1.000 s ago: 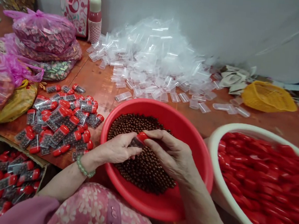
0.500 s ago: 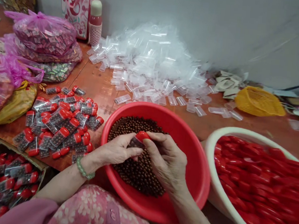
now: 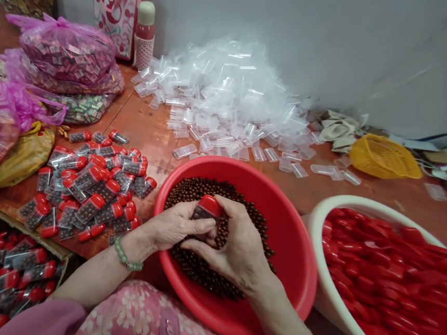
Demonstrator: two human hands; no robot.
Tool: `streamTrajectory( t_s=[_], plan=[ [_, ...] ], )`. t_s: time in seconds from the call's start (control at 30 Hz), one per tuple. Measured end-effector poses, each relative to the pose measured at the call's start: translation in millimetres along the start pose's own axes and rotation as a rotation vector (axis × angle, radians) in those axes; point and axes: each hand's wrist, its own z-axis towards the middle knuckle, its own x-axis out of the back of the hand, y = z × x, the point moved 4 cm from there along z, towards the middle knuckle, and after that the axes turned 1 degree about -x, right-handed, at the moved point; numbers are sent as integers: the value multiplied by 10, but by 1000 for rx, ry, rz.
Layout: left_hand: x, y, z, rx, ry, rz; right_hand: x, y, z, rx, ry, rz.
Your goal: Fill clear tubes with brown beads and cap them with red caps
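Above a red basin [image 3: 295, 278] of small brown balls [image 3: 206, 187], my left hand [image 3: 175, 225] is closed on a small clear container [image 3: 203, 211] with a red cap [image 3: 210, 204]. Dark contents show through its clear part. My right hand [image 3: 238, 247] is around the same container, its index finger against the red cap and its thumb below, spread from that finger. Fingers partly hide the container's lower end. A pile of similar filled, red-capped containers [image 3: 90, 208] lies on the wooden table to the left.
Empty clear containers [image 3: 229, 105] are heaped at the back. A white tub [image 3: 316, 222] of red caps [image 3: 386, 275] stands right, a yellow basket [image 3: 384, 158] behind it. Purple bags [image 3: 67, 55], a bottle [image 3: 145, 35] and a box [image 3: 62, 257] of filled containers are left.
My right thumb has moved off the red cap, down and to the left. The cap now shows more fully between my hands. The view has shifted slightly.
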Motion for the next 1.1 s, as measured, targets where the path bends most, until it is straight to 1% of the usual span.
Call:
streamTrajectory(
  t_s=[0.13,0.4,0.47,0.5,0.57,0.7,0.73,0.83,0.97,1.1],
  plan=[
    [3,-6,7,-26,-6,-44,-46,-32,46,35,27,-91],
    [-8,35,-21,-5,-78,-25,-29,-69,56,104,65,-166],
    [-4,32,-20,13,-73,-38,-20,-83,53,114,79,-156],
    [2,24,-14,28,-54,-49,-17,-87,51,114,76,-141],
    [18,-7,7,81,16,-80,-23,-85,47,97,30,-103],
    [38,-92,66,240,185,-145,-65,-57,35,56,-163,-66],
    [39,-101,80,257,218,-150,-70,-49,38,47,-197,-78],
    [44,-82,114,218,315,-152,-63,-41,77,42,-240,-153],
    [9,-81,106,184,405,-160,-51,-76,129,120,-241,-242],
    [-36,-141,61,182,497,-34,-73,-96,102,179,-232,-252]
  ],
)
